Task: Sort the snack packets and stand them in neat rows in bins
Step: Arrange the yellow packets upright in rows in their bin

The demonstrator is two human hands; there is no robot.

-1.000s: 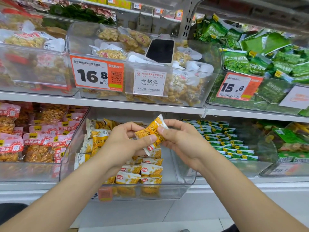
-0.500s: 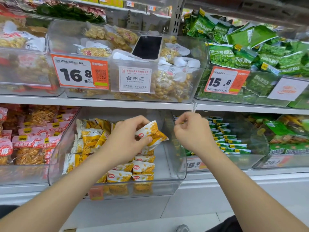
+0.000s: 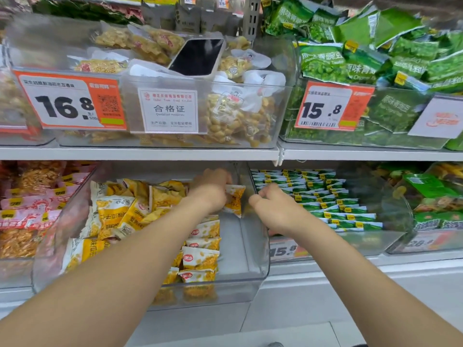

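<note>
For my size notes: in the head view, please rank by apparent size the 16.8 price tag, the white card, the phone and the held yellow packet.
1. The 16.8 price tag.
2. The white card and the phone: alike; the phone lies farther back, so unranked.
3. The yellow packet, partly hidden by the left hand.

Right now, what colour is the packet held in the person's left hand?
The packet is orange-yellow and white, seen in the head view.

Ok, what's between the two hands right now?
In the head view, only the yellow packet that the left hand holds, and the clear bin's side wall, lie between it and the right hand.
</note>
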